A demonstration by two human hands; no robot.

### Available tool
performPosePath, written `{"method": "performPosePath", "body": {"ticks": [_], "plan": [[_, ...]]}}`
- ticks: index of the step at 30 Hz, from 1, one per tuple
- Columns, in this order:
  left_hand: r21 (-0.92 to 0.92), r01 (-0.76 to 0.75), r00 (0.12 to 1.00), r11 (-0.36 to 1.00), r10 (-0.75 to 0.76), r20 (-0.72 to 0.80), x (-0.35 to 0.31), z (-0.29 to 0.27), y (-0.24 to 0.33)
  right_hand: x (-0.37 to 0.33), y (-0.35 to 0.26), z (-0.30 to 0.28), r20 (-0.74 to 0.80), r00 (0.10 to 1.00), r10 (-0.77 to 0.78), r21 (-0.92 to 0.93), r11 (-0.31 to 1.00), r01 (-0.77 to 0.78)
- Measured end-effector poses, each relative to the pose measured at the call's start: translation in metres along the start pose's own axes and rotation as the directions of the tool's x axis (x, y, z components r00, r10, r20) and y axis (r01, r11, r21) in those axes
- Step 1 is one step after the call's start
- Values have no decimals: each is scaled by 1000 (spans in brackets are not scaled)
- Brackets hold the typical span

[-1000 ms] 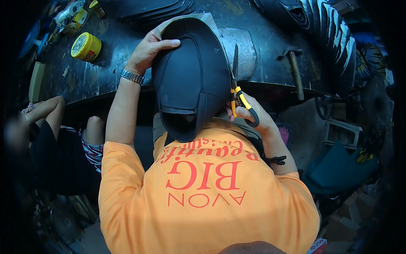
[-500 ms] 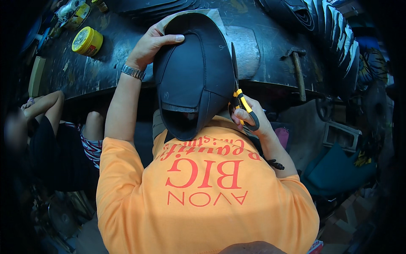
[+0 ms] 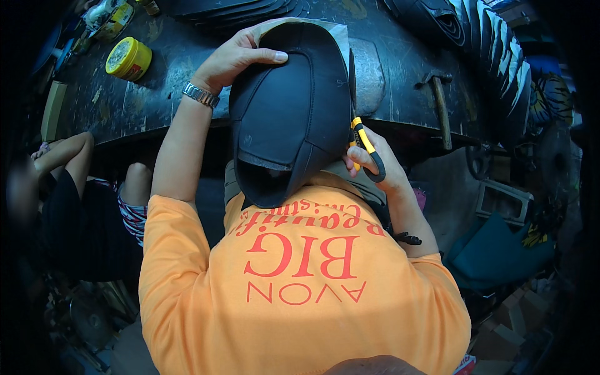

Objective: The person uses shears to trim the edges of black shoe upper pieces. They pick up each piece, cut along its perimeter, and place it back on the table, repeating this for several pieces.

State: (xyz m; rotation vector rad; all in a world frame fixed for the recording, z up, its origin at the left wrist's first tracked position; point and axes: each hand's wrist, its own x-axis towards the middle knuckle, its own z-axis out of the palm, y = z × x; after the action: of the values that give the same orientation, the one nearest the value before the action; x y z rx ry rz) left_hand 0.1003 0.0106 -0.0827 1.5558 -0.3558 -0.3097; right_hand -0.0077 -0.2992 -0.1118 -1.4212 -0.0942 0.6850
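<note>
A black stitched shoe upper [image 3: 275, 106] is held up over my lap at the table's edge, its opening toward me. My left hand [image 3: 240, 59] pinches its far left rim, with the thumb on top and the other fingers hidden beneath. Pale lining [image 3: 342, 36] juts out past the upper's far edge. In my right hand [image 3: 382, 159] are scissors [image 3: 364, 144] with yellow and black handles. Their blades point away from me, close along the right edge of the upper and partly hidden by it.
On the dark table [image 3: 169, 94] are a yellow tub [image 3: 129, 59], a hammer [image 3: 442, 109] and a flat smooth slab [image 3: 370, 78] just beyond the scissors. Stacked black pieces [image 3: 231, 14] lie at the back, more [image 3: 497, 53] at the right. Another person [image 3: 75, 206] sits at the left.
My left hand and the far end of the upper have shifted slightly to the right. The scissors have moved a little right with my right hand, and their handles look closer together.
</note>
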Motion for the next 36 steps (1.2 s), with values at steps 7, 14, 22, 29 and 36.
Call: {"method": "performPosePath", "body": {"ticks": [7, 14, 22, 29, 36], "plan": [[45, 15, 996, 999, -19, 86, 3, -5, 4, -13, 2, 1, 32, 998, 58, 63, 996, -60], [48, 55, 973, 997, -64, 223, 6, 8, 5, -4, -5, -3, 20, 999, 34, -4, 999, -34], [180, 129, 943, 975, -177, 282, 4, -5, 10, -15, -3, -12, 93, 991, 94, 8, 995, -96], [194, 117, 886, 974, -191, 422, 5, 5, 18, -14, -7, -15, 106, 985, 136, -10, 991, -136], [178, 118, 859, 977, -190, 475, 1, 9, 25, -11, -7, -19, 164, 978, 126, 11, 992, -129]]}}
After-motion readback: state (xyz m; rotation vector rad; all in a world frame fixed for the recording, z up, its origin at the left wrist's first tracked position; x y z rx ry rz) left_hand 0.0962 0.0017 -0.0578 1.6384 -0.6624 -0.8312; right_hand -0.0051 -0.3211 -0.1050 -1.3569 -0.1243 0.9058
